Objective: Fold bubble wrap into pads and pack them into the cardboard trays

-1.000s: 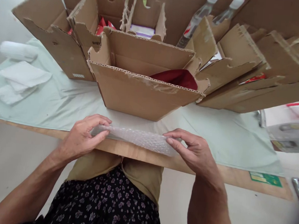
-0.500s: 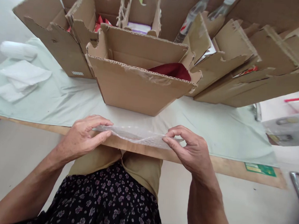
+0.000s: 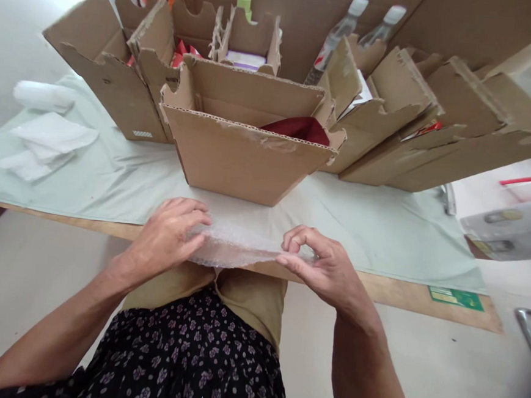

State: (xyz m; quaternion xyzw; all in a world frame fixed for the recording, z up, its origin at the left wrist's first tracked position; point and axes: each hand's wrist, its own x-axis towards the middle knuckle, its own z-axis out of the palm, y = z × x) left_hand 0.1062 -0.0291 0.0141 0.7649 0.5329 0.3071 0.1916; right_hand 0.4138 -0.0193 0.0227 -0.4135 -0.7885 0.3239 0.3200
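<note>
The bubble wrap (image 3: 227,251) is just on the near side of the front box (image 3: 238,160), apart from it, over the near edge of the table (image 3: 391,292). Its middle bows toward the person's lap.

The right hand (image 3: 318,261) has its grip pressed together, pinching the right end of the wrap between thumb and curled fingers. The left hand (image 3: 168,234) is at the other end, with thumb and fingertips a little apart; whether its grip pinches the wrap I cannot tell. Both hands are nearer the person than the front box.

The front box is upright, open at the top, with a dark red item (image 3: 298,130) inside at its right end. Left of and behind the box are two more open boxes (image 3: 112,95), and directly behind it a small box (image 3: 277,50) with a purple and white pack (image 3: 246,61). Behind it to the right are two clear bottles (image 3: 335,39) with white caps, and to its right lean further open boxes (image 3: 417,146).

On the pale green cloth (image 3: 359,231), well left of the front box, lie a white roll (image 3: 44,96) and, nearer, white sheets (image 3: 49,139). A green card (image 3: 455,298) is right of the box, at the table's near edge.
</note>
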